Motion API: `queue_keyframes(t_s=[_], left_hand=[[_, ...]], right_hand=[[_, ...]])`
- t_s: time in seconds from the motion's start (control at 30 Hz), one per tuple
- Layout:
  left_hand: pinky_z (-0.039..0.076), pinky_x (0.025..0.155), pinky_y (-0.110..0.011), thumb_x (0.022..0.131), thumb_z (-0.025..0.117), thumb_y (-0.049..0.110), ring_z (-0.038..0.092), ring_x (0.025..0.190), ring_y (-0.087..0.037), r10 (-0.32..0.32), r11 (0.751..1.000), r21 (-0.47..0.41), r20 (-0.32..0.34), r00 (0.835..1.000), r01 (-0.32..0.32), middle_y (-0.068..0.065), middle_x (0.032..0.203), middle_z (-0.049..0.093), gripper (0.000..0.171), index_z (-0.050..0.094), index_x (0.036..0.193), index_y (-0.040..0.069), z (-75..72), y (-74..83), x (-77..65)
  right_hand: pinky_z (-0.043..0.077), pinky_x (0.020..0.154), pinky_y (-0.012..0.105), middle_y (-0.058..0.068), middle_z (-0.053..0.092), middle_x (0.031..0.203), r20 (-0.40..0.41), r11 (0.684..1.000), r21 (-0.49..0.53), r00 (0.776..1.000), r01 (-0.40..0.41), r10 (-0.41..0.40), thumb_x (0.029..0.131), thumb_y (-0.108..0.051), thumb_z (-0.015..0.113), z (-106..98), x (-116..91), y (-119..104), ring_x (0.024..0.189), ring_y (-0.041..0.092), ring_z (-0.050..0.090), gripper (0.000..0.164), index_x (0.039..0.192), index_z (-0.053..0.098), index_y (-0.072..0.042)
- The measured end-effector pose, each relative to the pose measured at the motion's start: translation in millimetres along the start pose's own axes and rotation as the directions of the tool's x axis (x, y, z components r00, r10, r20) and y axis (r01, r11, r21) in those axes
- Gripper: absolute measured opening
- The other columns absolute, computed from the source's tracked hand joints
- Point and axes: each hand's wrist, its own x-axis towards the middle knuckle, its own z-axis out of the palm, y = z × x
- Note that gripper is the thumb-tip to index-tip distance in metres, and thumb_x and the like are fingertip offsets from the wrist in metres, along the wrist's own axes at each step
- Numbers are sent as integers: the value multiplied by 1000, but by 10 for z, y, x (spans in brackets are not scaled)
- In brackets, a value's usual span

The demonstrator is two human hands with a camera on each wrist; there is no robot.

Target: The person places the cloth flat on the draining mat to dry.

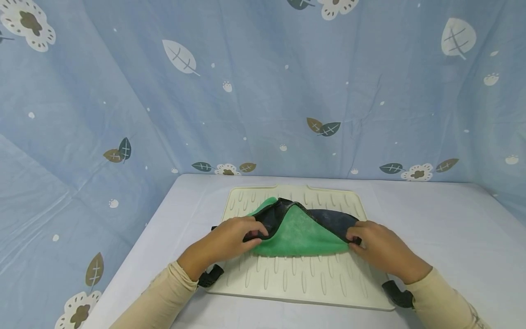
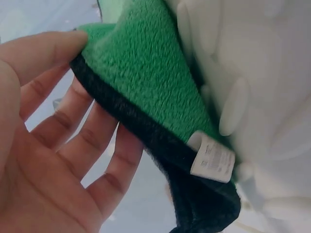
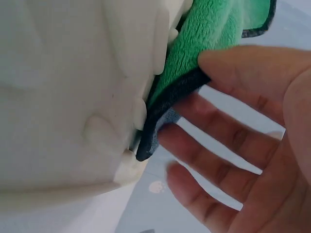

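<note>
A plush cloth (image 1: 302, 233), green on one face and dark grey on the other with black edging, lies bunched and partly folded over a cream ridged mat. At its left side my left hand (image 1: 236, 237) pinches the edge; in the left wrist view the thumb lies on the green face and the fingers are behind the black border. A white label (image 2: 214, 160) is sewn along that border. My right hand (image 1: 380, 246) pinches the cloth's right edge. The right wrist view shows the thumb on the green pile (image 3: 197, 53) and fingers behind the trim.
The cream mat (image 1: 291, 288) with raised oval ridges rests on a white-covered table (image 1: 460, 228). Black straps (image 1: 398, 294) are around both wrists. A blue curtain (image 1: 263, 91) with leaf and flower prints hangs behind and along the left.
</note>
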Motion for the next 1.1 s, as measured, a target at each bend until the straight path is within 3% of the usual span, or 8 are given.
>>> queue_keyframes(t_s=[0.4,0.73,1.1], left_hand=[[49,74,-20,94,71,19,55,79,1,40,995,-95,108,993,-29,14,97,64,16,75,108,26,-22,74,-13],[50,76,-18,93,71,12,56,82,4,60,992,-120,202,978,-36,15,96,62,27,75,116,26,3,138,-28],[51,79,-18,94,69,11,56,86,5,60,991,-128,237,970,-29,13,100,64,28,75,117,27,28,181,-48]], right_hand=[[48,60,32,-3,63,81,-116,996,-74,992,-50,41,74,-5,86,10,-3,72,73,14,58,18,86,76,-14],[53,63,39,1,65,81,-90,992,-52,989,-119,114,76,-3,84,1,3,122,75,21,63,16,87,76,-11],[51,63,33,-3,65,81,-17,994,-18,994,-108,107,75,-4,84,30,-20,117,74,12,60,16,85,76,-14]])
